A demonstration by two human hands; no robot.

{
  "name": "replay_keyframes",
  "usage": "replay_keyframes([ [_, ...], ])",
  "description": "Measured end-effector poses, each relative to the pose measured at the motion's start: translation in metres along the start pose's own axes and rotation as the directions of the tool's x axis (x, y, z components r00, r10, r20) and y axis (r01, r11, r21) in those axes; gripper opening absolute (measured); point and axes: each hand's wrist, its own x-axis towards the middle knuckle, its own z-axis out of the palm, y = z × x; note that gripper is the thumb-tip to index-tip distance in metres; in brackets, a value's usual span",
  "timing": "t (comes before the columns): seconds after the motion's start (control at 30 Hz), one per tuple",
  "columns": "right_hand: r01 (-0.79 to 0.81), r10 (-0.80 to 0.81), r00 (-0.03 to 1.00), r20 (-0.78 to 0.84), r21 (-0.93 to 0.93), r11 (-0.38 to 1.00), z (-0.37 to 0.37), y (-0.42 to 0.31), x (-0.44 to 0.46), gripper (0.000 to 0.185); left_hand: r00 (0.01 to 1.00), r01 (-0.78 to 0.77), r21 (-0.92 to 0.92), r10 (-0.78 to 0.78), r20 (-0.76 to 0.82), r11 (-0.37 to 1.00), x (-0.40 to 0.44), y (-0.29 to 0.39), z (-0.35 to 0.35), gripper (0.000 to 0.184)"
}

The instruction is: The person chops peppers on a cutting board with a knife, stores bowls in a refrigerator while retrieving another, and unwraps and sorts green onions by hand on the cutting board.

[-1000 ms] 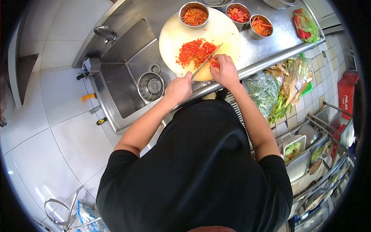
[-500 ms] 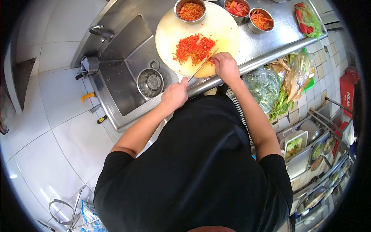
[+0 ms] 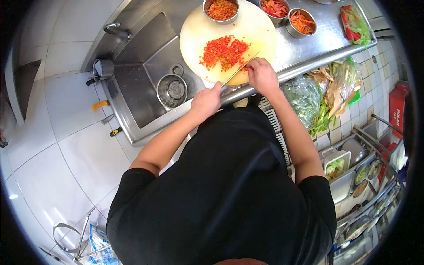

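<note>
In the head view, my left hand [image 3: 206, 102] is closed around the handle of a knife [image 3: 234, 75], whose thin blade slants up and to the right over the near right part of a round cutting board [image 3: 192, 33]. My right hand [image 3: 263, 77] is beside the blade with its fingers bent and pinched together; whatever they hold is hidden. Diced red pepper [image 3: 224, 52] is spread on the board just beyond the blade. At the far edge of the board sits a metal bowl [image 3: 221, 10] of finely chopped orange-red food.
To the left is a steel sink [image 3: 145, 99] holding a metal pot [image 3: 172, 91]. Beyond the board are a bowl of red chunks [image 3: 274, 8] and a bowl of carrot strips [image 3: 302, 23]. Bagged greens [image 3: 304, 98] lie below the counter's rail [image 3: 304, 68] on the right.
My left hand and the knife have shifted up and to the right. The right hand has moved slightly right, staying close to the blade. The whole view has shifted a little.
</note>
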Motion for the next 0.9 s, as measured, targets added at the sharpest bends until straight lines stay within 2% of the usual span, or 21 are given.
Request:
replay_keyframes([
  [0.1, -0.018, 0.019, 0.999, 0.026, -0.011, 1.000, -0.006, -0.003, 0.000, 0.010, 1.000, -0.025, -0.028, 0.025, -0.011, 0.999, 0.014, 0.004, 0.000, 0.019],
  [0.2, -0.052, 0.053, 0.998, -0.023, 0.042, 0.998, -0.009, -0.008, 0.000, 0.006, 1.000, -0.019, -0.033, 0.019, 0.001, 0.999, 0.003, 0.010, -0.024, 0.020],
  [0.33, -0.052, 0.052, 0.998, -0.026, 0.022, 0.998, -0.002, -0.002, -0.004, 0.006, 0.998, -0.002, -0.024, 0.003, 0.062, 1.000, -0.011, 0.003, -0.012, 0.022],
  [0.43, -0.039, 0.040, 0.998, -0.057, 0.030, 0.999, 0.000, -0.002, -0.002, 0.005, 1.000, -0.020, -0.083, 0.020, -0.005, 0.996, 0.006, 0.011, 0.002, 0.022],
  [0.53, -0.046, 0.047, 0.997, -0.068, 0.016, 0.999, -0.003, -0.007, -0.005, 0.004, 0.998, -0.067, -0.059, 0.066, -0.010, 0.996, 0.015, 0.016, -0.015, 0.022],
  [0.63, -0.051, 0.051, 0.998, -0.044, 0.001, 0.999, -0.002, -0.005, -0.006, 0.006, 0.999, -0.021, -0.061, 0.024, 0.044, 0.998, -0.010, 0.021, -0.033, 0.022],
  [0.77, -0.039, 0.038, 0.999, -0.031, -0.023, 0.999, 0.000, -0.002, -0.006, 0.007, 1.000, 0.010, -0.093, -0.010, 0.004, 0.996, 0.002, 0.014, 0.012, 0.020],
  [0.9, -0.036, 0.034, 0.999, -0.039, -0.051, 0.998, -0.002, -0.004, -0.009, 0.007, 0.999, -0.033, -0.082, 0.034, 0.005, 0.996, -0.001, 0.020, -0.010, 0.021],
])
